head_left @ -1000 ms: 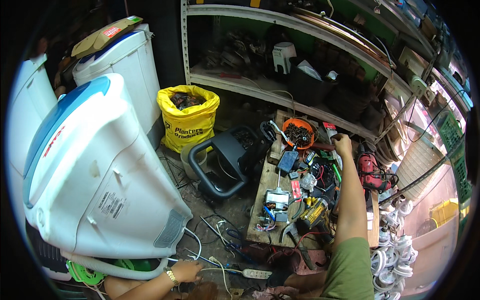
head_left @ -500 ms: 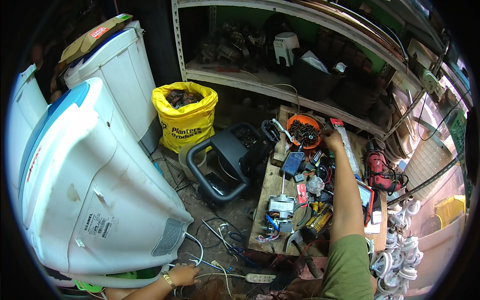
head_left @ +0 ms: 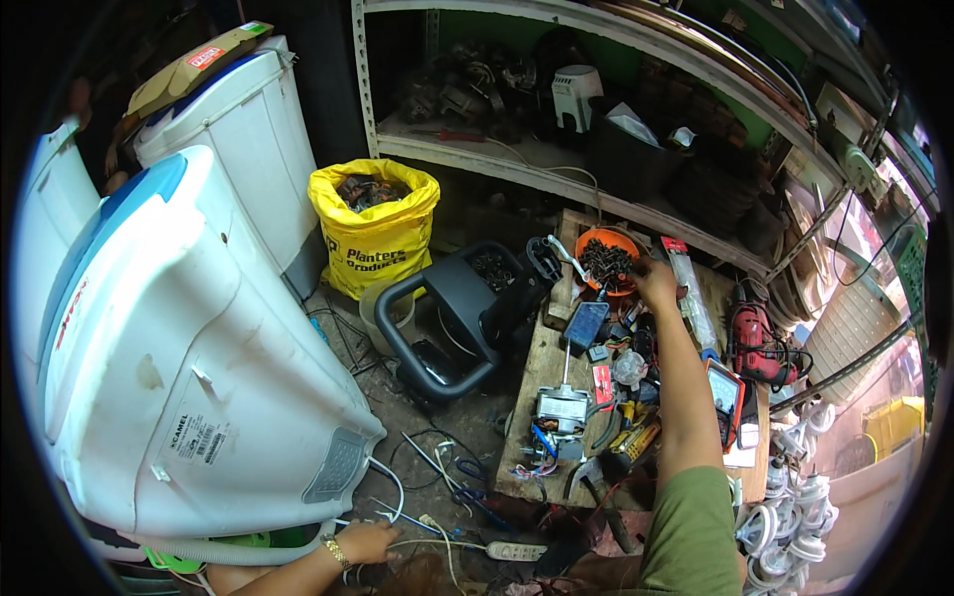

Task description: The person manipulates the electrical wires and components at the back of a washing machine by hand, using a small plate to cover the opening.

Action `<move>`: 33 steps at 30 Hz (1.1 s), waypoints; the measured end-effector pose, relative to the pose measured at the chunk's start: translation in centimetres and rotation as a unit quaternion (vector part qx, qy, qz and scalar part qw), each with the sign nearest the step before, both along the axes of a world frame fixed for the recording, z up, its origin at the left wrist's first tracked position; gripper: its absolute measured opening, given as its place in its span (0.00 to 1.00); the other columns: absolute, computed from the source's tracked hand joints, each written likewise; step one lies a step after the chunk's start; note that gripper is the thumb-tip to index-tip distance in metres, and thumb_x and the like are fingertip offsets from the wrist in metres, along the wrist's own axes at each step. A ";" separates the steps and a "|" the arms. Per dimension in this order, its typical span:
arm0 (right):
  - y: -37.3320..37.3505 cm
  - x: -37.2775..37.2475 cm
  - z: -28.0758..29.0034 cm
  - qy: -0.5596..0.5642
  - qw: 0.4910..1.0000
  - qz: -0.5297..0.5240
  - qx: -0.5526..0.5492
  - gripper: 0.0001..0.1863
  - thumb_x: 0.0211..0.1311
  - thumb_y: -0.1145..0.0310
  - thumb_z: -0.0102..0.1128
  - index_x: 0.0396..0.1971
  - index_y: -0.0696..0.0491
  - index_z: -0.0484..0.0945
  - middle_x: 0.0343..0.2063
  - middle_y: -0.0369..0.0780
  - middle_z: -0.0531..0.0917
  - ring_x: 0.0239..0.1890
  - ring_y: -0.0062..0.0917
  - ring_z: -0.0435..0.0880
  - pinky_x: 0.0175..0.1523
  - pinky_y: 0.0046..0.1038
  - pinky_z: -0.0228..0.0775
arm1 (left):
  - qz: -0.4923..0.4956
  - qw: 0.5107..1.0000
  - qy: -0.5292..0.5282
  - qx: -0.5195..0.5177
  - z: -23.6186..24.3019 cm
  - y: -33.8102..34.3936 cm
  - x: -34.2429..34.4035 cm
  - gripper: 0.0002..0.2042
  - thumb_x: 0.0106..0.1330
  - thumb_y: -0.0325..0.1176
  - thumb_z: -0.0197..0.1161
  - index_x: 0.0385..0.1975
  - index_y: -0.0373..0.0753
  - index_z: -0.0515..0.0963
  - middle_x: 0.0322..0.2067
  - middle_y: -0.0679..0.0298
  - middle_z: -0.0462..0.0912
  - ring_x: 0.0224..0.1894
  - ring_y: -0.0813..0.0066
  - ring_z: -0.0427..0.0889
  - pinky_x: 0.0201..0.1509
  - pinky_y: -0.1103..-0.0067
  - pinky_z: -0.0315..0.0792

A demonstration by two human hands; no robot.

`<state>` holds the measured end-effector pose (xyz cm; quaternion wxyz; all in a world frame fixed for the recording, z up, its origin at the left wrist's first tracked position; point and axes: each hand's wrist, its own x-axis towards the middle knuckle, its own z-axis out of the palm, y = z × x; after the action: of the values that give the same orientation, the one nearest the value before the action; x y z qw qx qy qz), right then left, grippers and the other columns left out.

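Observation:
My right hand (head_left: 656, 282) is at the right rim of an orange bowl (head_left: 626, 236) full of small dark screws (head_left: 604, 262). Its fingers are bent together there, and whatever they pinch is too small to make out. Low on the left, my left hand (head_left: 366, 542), with a gold watch (head_left: 336, 552) at its wrist, hangs beside a white cable and the foot of a big white plastic housing (head_left: 248, 348). Its fingers point down and are mostly hidden. Below the bowl, a small motor (head_left: 561, 409) with a metal shaft lies on the wooden bench (head_left: 527, 377).
Pliers, a yellow-handled tool (head_left: 636, 439), a tester with an orange edge (head_left: 725, 397) and a red power drill (head_left: 757, 336) crowd the bench. A yellow sack (head_left: 378, 248) and a dark machine frame (head_left: 437, 328) stand left of it. A power strip (head_left: 515, 551) and cables lie on the floor.
The view has shifted slightly. My right hand stays at the bowl's right rim, its fingers a little more bent. My left hand has hardly moved.

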<state>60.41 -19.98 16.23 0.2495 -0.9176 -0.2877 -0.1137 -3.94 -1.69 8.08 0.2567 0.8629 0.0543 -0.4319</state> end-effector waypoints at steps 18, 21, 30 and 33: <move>-7.0 1.3 0.6 0.110 0.980 -0.005 -0.166 0.10 0.44 0.72 0.66 0.31 0.55 0.83 0.30 0.45 0.85 0.34 0.33 0.84 0.42 0.31 0.73 | 0.004 0.998 -0.038 0.041 0.3 0.3 -1.1 0.29 0.60 0.53 0.57 0.57 0.43 0.68 0.58 0.56 0.68 0.54 0.53 0.73 0.54 0.58 0.67; -7.0 1.0 -0.5 0.093 0.982 0.039 -0.159 0.10 0.44 0.71 0.67 0.30 0.55 0.83 0.31 0.45 0.84 0.35 0.32 0.83 0.43 0.30 0.73 | 0.006 0.999 -0.032 0.032 0.3 0.3 -0.7 0.29 0.60 0.53 0.57 0.57 0.43 0.68 0.58 0.56 0.67 0.55 0.52 0.73 0.54 0.58 0.66; -7.7 -0.4 -0.7 0.113 0.989 0.073 -0.068 0.11 0.38 0.73 0.72 0.26 0.56 0.82 0.28 0.43 0.84 0.33 0.32 0.83 0.41 0.29 0.73 | 0.000 0.999 -0.035 0.035 0.0 0.3 -0.5 0.29 0.60 0.53 0.57 0.57 0.43 0.68 0.57 0.55 0.68 0.53 0.51 0.74 0.54 0.57 0.66; -7.2 -0.8 -0.4 0.100 0.986 0.061 -0.120 0.10 0.37 0.71 0.72 0.24 0.56 0.82 0.26 0.43 0.84 0.31 0.32 0.83 0.39 0.30 0.73 | -0.002 0.999 -0.032 0.034 -0.1 0.3 -0.6 0.29 0.59 0.53 0.57 0.57 0.43 0.67 0.56 0.55 0.69 0.53 0.51 0.74 0.54 0.57 0.66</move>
<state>59.62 -27.15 15.81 0.1721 -0.9284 -0.3281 0.0295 -4.50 -1.35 7.96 0.2276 0.8848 0.0588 -0.4022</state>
